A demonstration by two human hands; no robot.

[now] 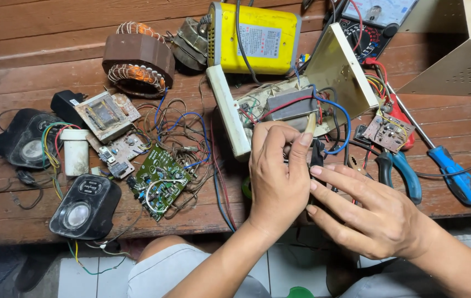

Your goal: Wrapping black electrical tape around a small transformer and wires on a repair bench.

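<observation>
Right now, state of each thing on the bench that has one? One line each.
Left hand: closed on a small dark part, cannot tell what.
Right hand: fingers extended, touching the same part.
Opened device case: lid up, transformer and wiring exposed.
Green circuit board: bare, loose among wires.
Blue-handled screwdriver: lying flat, untouched.
Blue-handled pliers: lying flat, jaws hidden.
Black speakers: lying loose, wired.

Electronics repair workbench; circuit boards (pixel 161 179), screwdriver (pixel 456 176)
</observation>
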